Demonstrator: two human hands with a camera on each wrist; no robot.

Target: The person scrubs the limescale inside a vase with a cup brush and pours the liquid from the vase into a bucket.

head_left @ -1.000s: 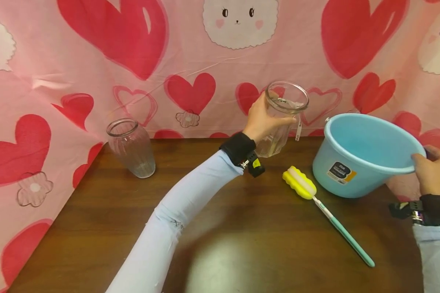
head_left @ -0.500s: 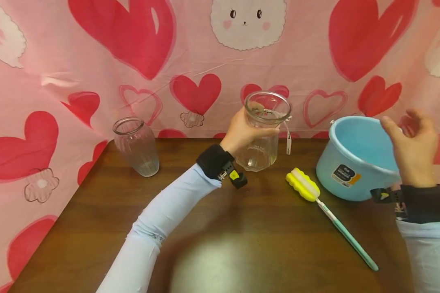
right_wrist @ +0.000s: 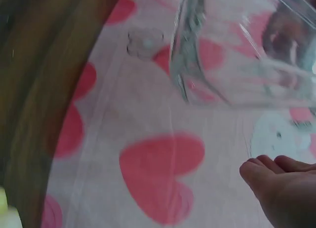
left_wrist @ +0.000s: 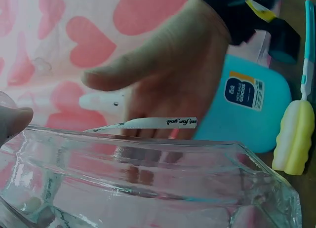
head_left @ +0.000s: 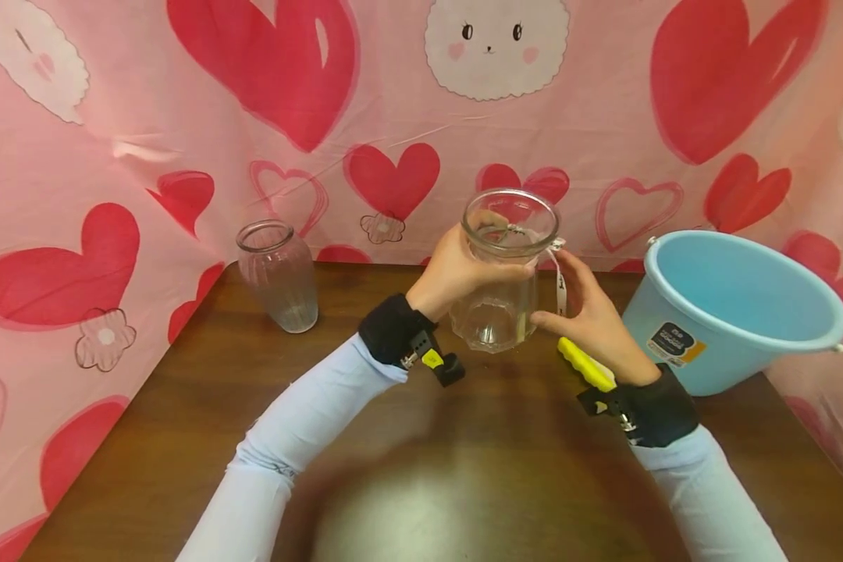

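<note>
My left hand [head_left: 453, 269] grips a clear faceted glass vase [head_left: 495, 316] just below its wide rim, thumb on the near side. A white printed ribbon [head_left: 561, 290] dangles from the vase's neck on the right. Beside that ribbon is my right hand [head_left: 593, 316], fingers and thumb spread toward the vase's side. In the right wrist view, a gap shows between these fingers [right_wrist: 256, 173] and the glass. The left wrist view has the open right palm [left_wrist: 173, 80] beyond the vase, and only the left thumb of the holding hand shows plainly.
A second ribbed glass vase [head_left: 281, 277] stands on the brown table [head_left: 204, 437] at the back left. At the right is a light blue bucket [head_left: 716, 343]. A yellow sponge brush [head_left: 586, 367] lies partly hidden behind my right wrist. Pink heart-patterned cloth [head_left: 393, 101] hangs behind.
My right hand has let go of the bucket's rim and come left to the vase's side. The left hand has brought the glass vase left and nearer to me.
</note>
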